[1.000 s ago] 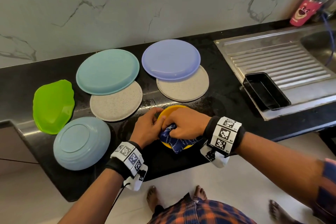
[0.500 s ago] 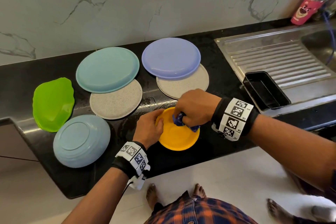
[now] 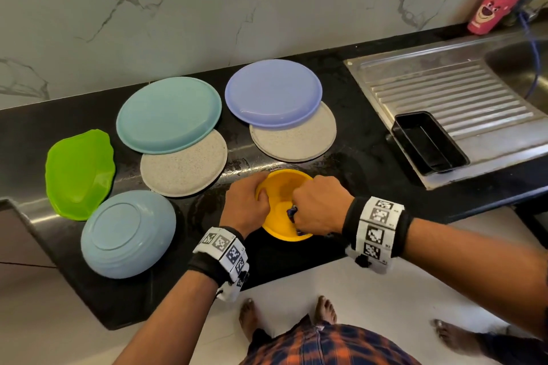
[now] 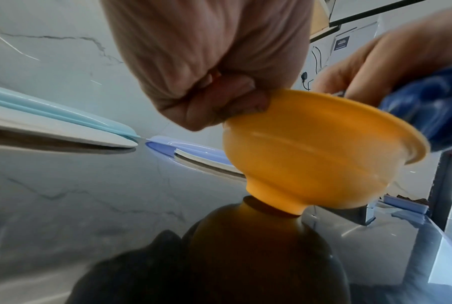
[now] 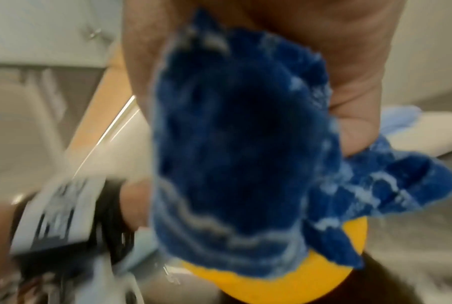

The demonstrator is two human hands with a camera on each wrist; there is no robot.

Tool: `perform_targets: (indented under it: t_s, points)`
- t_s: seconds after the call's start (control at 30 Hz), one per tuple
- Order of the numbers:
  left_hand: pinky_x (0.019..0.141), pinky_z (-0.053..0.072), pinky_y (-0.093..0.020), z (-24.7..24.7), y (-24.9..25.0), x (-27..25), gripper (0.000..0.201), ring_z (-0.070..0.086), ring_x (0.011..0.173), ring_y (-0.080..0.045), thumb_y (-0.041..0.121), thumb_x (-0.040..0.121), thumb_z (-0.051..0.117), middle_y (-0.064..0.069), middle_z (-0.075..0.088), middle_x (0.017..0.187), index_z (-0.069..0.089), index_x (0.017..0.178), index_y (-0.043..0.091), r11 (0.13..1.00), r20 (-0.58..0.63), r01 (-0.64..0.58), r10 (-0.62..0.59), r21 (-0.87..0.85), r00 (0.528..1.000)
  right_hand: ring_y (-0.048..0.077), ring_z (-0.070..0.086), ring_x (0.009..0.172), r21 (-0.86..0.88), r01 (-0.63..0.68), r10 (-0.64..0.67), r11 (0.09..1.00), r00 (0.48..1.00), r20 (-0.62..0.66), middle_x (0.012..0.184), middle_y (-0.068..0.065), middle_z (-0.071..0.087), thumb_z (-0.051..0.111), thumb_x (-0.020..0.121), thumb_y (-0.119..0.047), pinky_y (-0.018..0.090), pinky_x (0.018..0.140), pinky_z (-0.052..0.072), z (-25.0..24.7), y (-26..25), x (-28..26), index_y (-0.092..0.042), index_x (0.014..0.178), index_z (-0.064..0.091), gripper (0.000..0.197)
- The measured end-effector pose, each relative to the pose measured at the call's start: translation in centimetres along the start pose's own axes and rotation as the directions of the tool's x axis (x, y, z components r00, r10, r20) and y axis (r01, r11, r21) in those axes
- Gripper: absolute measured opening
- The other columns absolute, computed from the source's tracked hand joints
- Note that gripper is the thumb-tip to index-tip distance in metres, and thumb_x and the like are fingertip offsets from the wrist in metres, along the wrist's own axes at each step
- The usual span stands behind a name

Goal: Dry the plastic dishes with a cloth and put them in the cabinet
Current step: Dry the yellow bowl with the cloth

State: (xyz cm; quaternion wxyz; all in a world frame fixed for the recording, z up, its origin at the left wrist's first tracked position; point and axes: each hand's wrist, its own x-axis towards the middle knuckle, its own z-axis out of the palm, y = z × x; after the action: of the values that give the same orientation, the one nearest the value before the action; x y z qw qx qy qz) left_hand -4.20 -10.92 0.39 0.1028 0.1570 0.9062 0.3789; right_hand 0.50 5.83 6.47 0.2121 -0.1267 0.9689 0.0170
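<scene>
A small yellow bowl (image 3: 281, 195) stands near the front edge of the black counter (image 3: 350, 163), tilted on its foot as the left wrist view shows the yellow bowl (image 4: 310, 156). My left hand (image 3: 246, 204) pinches its left rim. My right hand (image 3: 320, 209) is bunched round a blue cloth (image 3: 292, 212) and presses it into the bowl's near right side; the right wrist view shows the cloth (image 5: 235, 144) filling the palm. Most of the cloth is hidden under the hand in the head view.
Upside down on the counter lie a green dish (image 3: 78, 172), a light blue bowl (image 3: 127, 234), a teal plate (image 3: 169, 114) over a speckled plate (image 3: 186, 166), and a lilac plate (image 3: 272, 93) over another speckled plate (image 3: 299, 139). A steel drainboard (image 3: 450, 92) with a black tray (image 3: 427, 142) lies right.
My right hand with the cloth swept from the bowl's near side to its far rim and back to the near right. The left hand has kept its hold on the rim.
</scene>
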Motion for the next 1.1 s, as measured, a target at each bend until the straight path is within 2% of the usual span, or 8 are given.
perform_targets:
  t_s: [0.1,0.2,0.3,0.37,0.47,0.63,0.83,1.1]
  points:
    - [0.097,0.046,-0.033,0.5,-0.4,-0.5,0.054,0.063,0.112,-0.026,0.027,0.08,0.046,-0.008,0.07,0.121,0.065,0.129,0.015,0.999,-0.022,0.034,-0.034,-0.018,0.999,0.021,0.048,0.057,0.386,-0.049,0.0,0.921,0.992,0.126,0.064,0.009,0.055,0.055,0.085,-0.029,0.034,0.055,0.035,-0.6,1.0,-0.1,-0.009,0.064,0.052,0.029]
    - [0.102,0.046,-0.037,0.7,-1.1,-0.6,0.044,0.062,0.117,-0.027,0.02,0.089,0.056,-0.008,0.067,0.126,0.062,0.133,0.015,0.996,-0.025,0.075,-0.076,-0.038,0.997,0.015,0.044,0.061,0.753,-0.053,0.008,0.656,0.998,0.063,0.065,0.017,0.052,0.059,0.077,-0.02,0.036,0.062,0.034,-0.2,2.8,-0.6,-0.002,0.068,0.059,0.02]
    - [0.101,0.045,-0.037,1.0,-1.2,-0.4,0.04,0.061,0.115,-0.027,0.015,0.094,0.059,-0.008,0.066,0.126,0.06,0.134,0.016,0.997,0.006,0.065,-0.065,-0.038,0.998,0.018,0.05,0.071,0.904,-0.025,0.177,0.427,0.983,-0.056,0.082,0.03,0.061,0.058,0.066,-0.029,0.041,0.069,0.041,-0.2,6.1,-1.6,0.012,0.089,0.062,0.047]
    - [0.098,0.045,-0.035,1.4,-0.7,-0.4,0.038,0.061,0.113,-0.025,0.017,0.096,0.058,-0.007,0.066,0.126,0.059,0.134,0.016,0.996,0.014,0.056,-0.055,-0.067,0.998,0.019,0.058,0.077,0.935,0.006,0.335,0.356,0.933,-0.134,0.088,0.03,0.066,0.062,0.071,-0.018,0.039,0.076,0.046,-0.8,9.4,-2.8,0.007,0.09,0.069,0.033]
    - [0.09,0.042,-0.028,2.1,0.3,-0.4,0.036,0.058,0.105,-0.016,0.018,0.098,0.058,-0.003,0.066,0.121,0.06,0.133,0.013,0.992,-0.012,0.052,-0.054,-0.118,0.998,0.006,0.065,0.084,0.884,-0.009,0.562,0.467,0.775,-0.289,0.092,0.004,0.073,0.061,0.085,0.001,0.022,0.084,0.05,-1.9,15.7,-6.0,-0.019,0.104,0.073,0.029]
    - [0.071,0.038,-0.011,3.0,2.2,0.0,0.029,0.056,0.084,-0.001,0.021,0.099,0.058,0.013,0.061,0.092,0.064,0.126,0.016,0.986,-0.074,0.023,-0.035,-0.168,0.997,0.024,0.066,0.097,0.745,-0.265,0.706,0.613,0.607,-0.365,0.105,0.01,0.073,0.064,0.087,-0.008,0.037,0.089,0.05,0.2,25.7,-8.8,-0.015,0.114,0.073,0.029]
    - [0.065,0.041,-0.024,3.9,4.3,0.7,0.02,0.051,0.071,-0.004,0.023,0.099,0.058,0.008,0.06,0.081,0.063,0.117,0.03,0.977,-0.122,-0.028,0.002,-0.209,0.993,0.033,0.064,0.105,0.604,-0.402,0.64,0.689,0.728,-0.245,0.116,0.012,0.071,0.066,0.086,-0.014,0.038,0.089,0.05,3.9,28.8,-6.2,-0.021,0.121,0.07,0.036]
    - [0.057,0.052,-0.03,4.7,5.1,0.7,0.026,0.057,0.072,-0.012,0.025,0.099,0.058,0.01,0.058,0.08,0.063,0.124,0.024,0.96,-0.123,0.024,-0.061,-0.279,0.99,0.033,0.059,0.117,0.592,-0.43,0.618,0.682,0.772,-0.151,0.131,0.011,0.064,0.067,0.091,-0.03,0.04,0.097,0.047,6.3,30.4,-5.1,-0.024,0.138,0.057,0.048]
